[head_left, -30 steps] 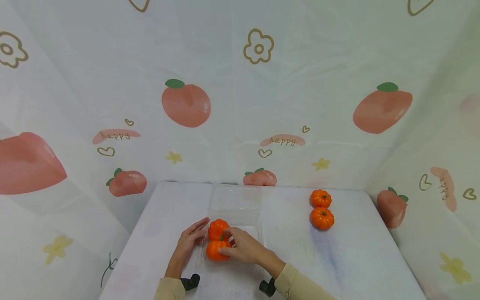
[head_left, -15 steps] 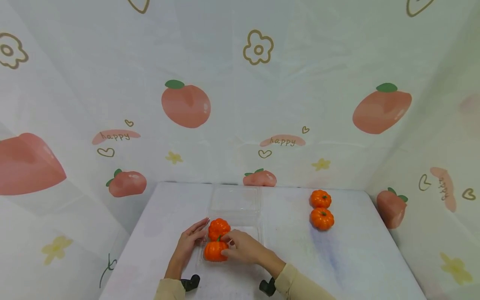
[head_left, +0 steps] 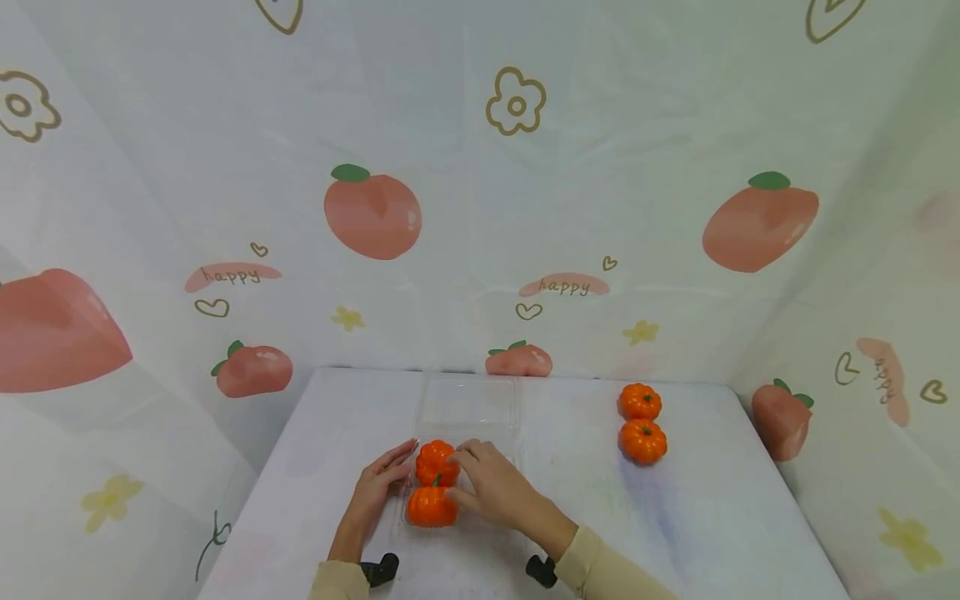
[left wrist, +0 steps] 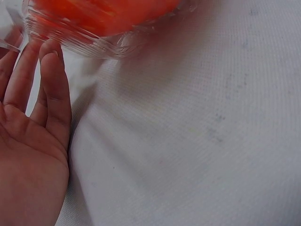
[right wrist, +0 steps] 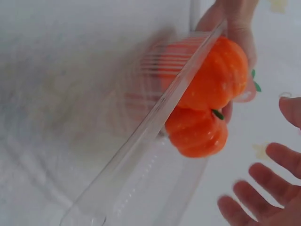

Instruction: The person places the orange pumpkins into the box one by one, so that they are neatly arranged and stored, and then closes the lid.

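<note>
Two orange toy pumpkins with green stems, a front one (head_left: 432, 507) and a rear one (head_left: 433, 461), sit at the left side of a clear plastic clamshell box (right wrist: 127, 153). My left hand (head_left: 374, 490) rests against the box's left side with its fingers fairly straight. In the left wrist view, those fingertips (left wrist: 51, 54) touch the ribbed plastic. My right hand (head_left: 501, 492) hovers over the box's right part, fingers spread and loosely bent. A gap separates the right fingers (right wrist: 265, 176) from both pumpkins in the right wrist view. That hand hides some of the box.
The box's lid (head_left: 468, 402) lies folded back toward the rear of the white table (head_left: 585, 517). Two more orange pumpkins stand at the right, a back one (head_left: 640, 402) and a nearer one (head_left: 642, 442). A printed cloth (head_left: 517, 217) hangs behind and at the sides.
The right hand has let go of the front pumpkin and drawn slightly right, its fingers spreading. That pumpkin has shifted a little left. The left hand stays at the box's side.
</note>
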Motion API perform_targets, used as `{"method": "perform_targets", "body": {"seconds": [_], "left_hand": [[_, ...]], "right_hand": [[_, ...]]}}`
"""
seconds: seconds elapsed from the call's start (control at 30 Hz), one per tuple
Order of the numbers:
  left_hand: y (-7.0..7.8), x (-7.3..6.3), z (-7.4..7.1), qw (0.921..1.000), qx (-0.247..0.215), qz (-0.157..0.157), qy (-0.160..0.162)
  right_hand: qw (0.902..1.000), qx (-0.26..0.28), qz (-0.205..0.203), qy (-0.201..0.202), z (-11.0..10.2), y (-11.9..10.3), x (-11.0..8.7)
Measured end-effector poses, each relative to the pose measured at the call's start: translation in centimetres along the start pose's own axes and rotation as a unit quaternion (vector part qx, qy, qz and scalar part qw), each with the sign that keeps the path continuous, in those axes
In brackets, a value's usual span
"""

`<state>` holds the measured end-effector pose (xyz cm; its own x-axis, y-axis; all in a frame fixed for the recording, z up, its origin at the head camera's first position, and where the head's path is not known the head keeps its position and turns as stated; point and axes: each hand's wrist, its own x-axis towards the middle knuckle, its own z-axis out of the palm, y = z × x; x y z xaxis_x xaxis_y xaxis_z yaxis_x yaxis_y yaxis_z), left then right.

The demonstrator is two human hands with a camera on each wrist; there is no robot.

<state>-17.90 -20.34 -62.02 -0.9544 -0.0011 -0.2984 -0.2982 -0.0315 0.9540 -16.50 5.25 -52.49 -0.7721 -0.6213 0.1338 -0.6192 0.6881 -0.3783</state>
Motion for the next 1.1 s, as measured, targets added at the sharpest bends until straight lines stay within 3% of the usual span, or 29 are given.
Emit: {"method": "perform_targets", "body": {"seconds": [0.13, 0.27, 1.1], "left_hand": [[-0.1, 0.0, 0.0, 1.0, 0.004, 0.0, 0.001], [-0.1, -0.1, 0.0, 1.0, 0.007, 0.004, 0.0], [-0.1, 0.0, 0.0, 0.9999, 0.012, 0.002, 0.007]], "right_hand": [[0.9953, -0.089, -0.003, 0.038, 0.0, 0.1, -0.2], [0.9888, -0.14, 0.011, 0.05, -0.1, 0.4, -0.5], [0.9835, -0.144, 0.087, 0.067, 0.1, 5.0, -1.8]]}}
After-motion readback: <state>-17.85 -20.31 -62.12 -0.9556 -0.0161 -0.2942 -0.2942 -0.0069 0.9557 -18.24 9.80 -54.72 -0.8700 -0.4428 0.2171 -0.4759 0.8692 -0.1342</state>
